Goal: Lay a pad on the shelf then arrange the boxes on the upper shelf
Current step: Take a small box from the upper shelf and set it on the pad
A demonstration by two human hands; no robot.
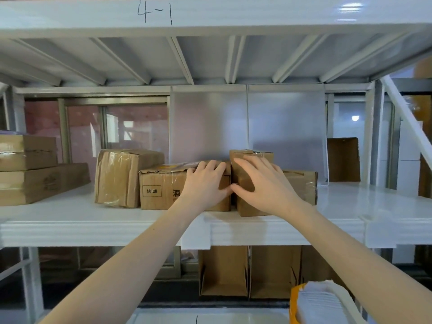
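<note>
A white foam pad (327,206) covers the upper shelf and hangs over its front edge. On it stand several brown cardboard boxes. My left hand (205,183) lies flat on the front right corner of a printed box (161,190) in the middle. My right hand (264,183) rests, fingers spread, on the front of a taller box (250,157) just to its right. A lower box (301,183) touches that one on the right. A taped box (117,176) stands upright left of the printed box.
Two flat boxes (35,178) are stacked at the far left. An open box (343,160) stands at the back right before white divider panels (245,122). Below, cardboard bins (224,270) stand on the lower shelf; a stack of white sheets (320,302) sits lower right.
</note>
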